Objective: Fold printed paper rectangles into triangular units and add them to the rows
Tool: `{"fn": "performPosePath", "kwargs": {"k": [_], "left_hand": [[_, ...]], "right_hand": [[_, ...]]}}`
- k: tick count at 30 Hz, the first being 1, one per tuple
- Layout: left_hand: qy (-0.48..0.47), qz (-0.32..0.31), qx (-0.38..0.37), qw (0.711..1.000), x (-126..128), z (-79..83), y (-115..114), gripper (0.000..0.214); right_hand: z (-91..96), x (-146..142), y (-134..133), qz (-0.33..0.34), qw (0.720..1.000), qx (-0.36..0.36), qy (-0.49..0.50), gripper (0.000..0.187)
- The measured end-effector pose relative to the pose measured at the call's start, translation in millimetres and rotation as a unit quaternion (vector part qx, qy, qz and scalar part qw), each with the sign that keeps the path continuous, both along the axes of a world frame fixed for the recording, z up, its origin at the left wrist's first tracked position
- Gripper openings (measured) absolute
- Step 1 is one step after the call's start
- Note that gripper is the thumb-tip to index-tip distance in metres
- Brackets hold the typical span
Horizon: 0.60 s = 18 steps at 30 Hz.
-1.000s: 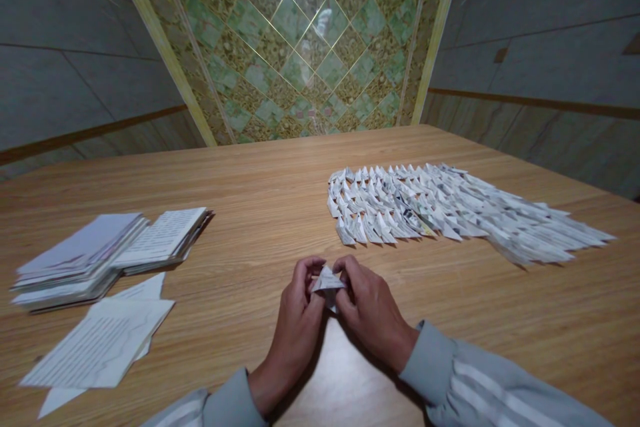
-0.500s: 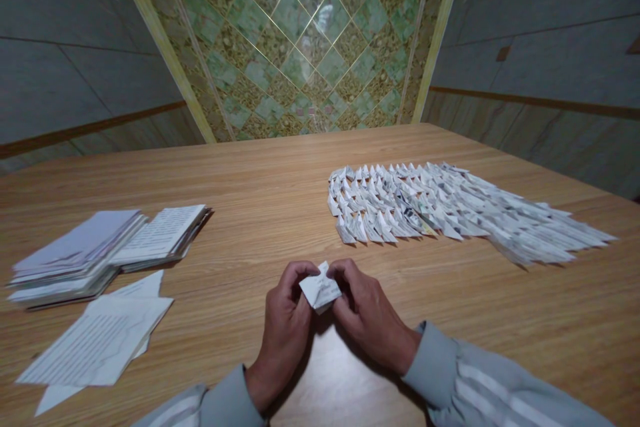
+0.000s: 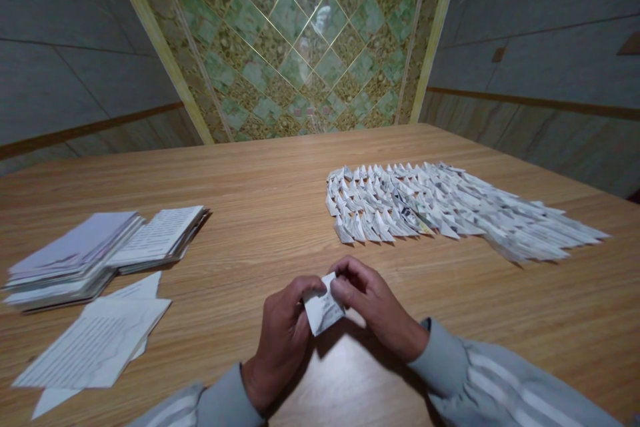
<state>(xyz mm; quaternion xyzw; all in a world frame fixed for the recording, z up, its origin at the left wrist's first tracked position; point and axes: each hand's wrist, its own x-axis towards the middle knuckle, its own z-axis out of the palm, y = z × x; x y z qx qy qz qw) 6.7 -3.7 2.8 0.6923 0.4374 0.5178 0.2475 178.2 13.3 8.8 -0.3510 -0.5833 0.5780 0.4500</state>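
Note:
Between my two hands is a small folded piece of white printed paper [image 3: 324, 313], held just above the table near its front. My left hand [image 3: 286, 330] grips its left edge, with the thumb across the top left of the paper. My right hand [image 3: 373, 303] pinches the upper right corner between thumb and fingers. The fingers behind the paper are partly hidden. Beyond my hands, to the right, many small folded paper boats [image 3: 380, 203] stand in close rows.
On the left of the wooden table [image 3: 250, 200] lie a stack of papers with a lilac top sheet [image 3: 80, 240] and a printed stack [image 3: 157, 237] beside it. Nearer me are loose printed sheets [image 3: 100, 340]. A tiled wall [image 3: 310, 47] rises behind the table.
The folded paper has turned from a pointed, diamond-like shape to a flatter, tilted square. My left thumb has moved onto its face, and my right hand has shifted its pinch to the upper corner.

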Motion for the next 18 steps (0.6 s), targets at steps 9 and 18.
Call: {"fn": "performPosePath", "kwargs": {"k": [9,18], "left_hand": [[-0.053,0.021,-0.08,0.995,3,2.3,1,0.011],[-0.065,-0.022,-0.132,0.989,5,12.7,3,0.018]], "right_hand": [[1.9,4,5,-0.061,0.997,-0.019,0.05,0.034],[2.3,3,2,-0.065,0.997,0.044,-0.003,0.022]]}}
